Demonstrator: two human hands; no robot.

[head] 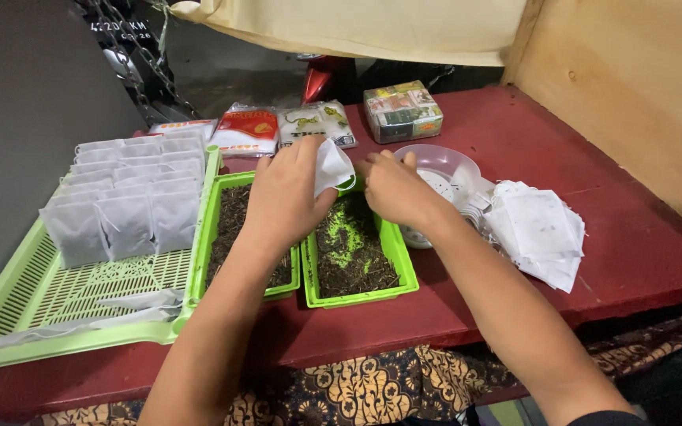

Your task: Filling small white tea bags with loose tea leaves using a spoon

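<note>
Pale green slotted plastic tray carries rows of filled white pouches. Left hand pinches a small white paper filter bag, fingers closed on it, above two green rectangular trays of dark loose tea. Right hand touches the bag's edge; its grip cannot be determined. Stack of empty white bags lies right.

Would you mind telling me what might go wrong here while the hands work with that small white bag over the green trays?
1. The bag, pinched by the left hand with the right hand beside it, is over the right tray; loose leaf could fall onto the red table.
2. The right forearm lies close to the bowl and the pile of empty bags; a sweep might knock them.
</note>
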